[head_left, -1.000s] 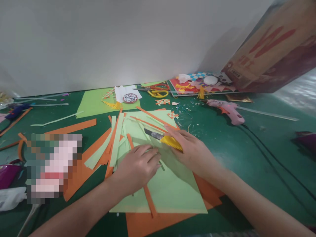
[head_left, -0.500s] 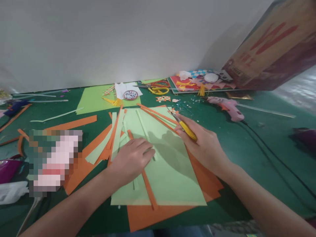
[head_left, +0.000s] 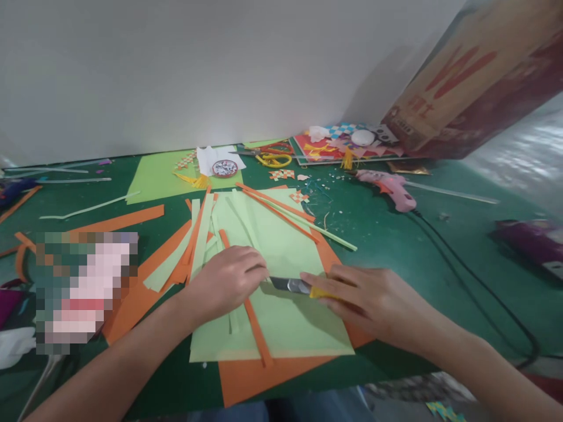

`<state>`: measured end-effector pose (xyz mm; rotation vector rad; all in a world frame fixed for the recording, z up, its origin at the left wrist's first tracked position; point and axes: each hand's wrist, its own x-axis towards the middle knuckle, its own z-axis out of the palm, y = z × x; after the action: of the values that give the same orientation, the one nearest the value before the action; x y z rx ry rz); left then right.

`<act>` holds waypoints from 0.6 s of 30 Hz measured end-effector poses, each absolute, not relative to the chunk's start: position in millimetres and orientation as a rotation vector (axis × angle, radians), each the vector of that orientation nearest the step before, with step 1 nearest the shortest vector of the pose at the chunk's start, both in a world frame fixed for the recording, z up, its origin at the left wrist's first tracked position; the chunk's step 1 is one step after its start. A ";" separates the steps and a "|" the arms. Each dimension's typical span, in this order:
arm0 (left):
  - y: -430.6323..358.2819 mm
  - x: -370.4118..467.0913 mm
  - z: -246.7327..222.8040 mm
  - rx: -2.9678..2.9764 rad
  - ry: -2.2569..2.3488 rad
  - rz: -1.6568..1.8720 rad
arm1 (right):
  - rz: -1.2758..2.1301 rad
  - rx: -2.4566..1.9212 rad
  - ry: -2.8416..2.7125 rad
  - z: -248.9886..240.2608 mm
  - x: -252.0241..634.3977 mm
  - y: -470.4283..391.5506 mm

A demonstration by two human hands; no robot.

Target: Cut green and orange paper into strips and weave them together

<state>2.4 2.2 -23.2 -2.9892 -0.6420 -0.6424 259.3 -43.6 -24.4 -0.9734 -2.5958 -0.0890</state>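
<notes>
My right hand (head_left: 365, 293) is closed around the yellow handle of a cutter knife (head_left: 292, 285), its dark blade pointing left. The blade tip is close to the fingertips of my left hand (head_left: 233, 281), which pinch the end of a thin pale green strip (head_left: 244, 217). Under both hands lies a light green paper sheet (head_left: 299, 334) on top of orange paper (head_left: 250, 381). A narrow orange strip (head_left: 257, 328) runs out from below my left hand. More green and orange strips (head_left: 200, 234) lie on the sheet's left side, and others (head_left: 281, 211) cross its upper right corner.
A pink glue gun (head_left: 391, 187) with a black cord rests at the right. Yellow-handled scissors (head_left: 272, 160), a round patterned piece (head_left: 224, 169) and red boards (head_left: 316, 149) lie along the wall. A paper bag (head_left: 461, 88) stands back right; a blurred pink item (head_left: 97, 287) is left.
My right hand has come down and toward my left hand, turning the knife to point left. The strips at the sheet's upper right are uncovered. My left hand now pinches the thin green strip.
</notes>
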 end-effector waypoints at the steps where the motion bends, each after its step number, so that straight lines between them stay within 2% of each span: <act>1: 2.3 2.2 -22.3 -2.997 -0.644 -0.645 | -0.104 -0.963 -2.594 -23.4 261.1 -44.8; 18: 4.1 1.4 -24.0 -3.011 -0.656 -0.652 | -0.207 -0.964 -2.655 -27.9 260.2 -46.2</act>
<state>1.4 4.1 -24.0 -3.0105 -0.6563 -0.6515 260.2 -46.2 -27.9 -0.9636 -2.6546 -0.2066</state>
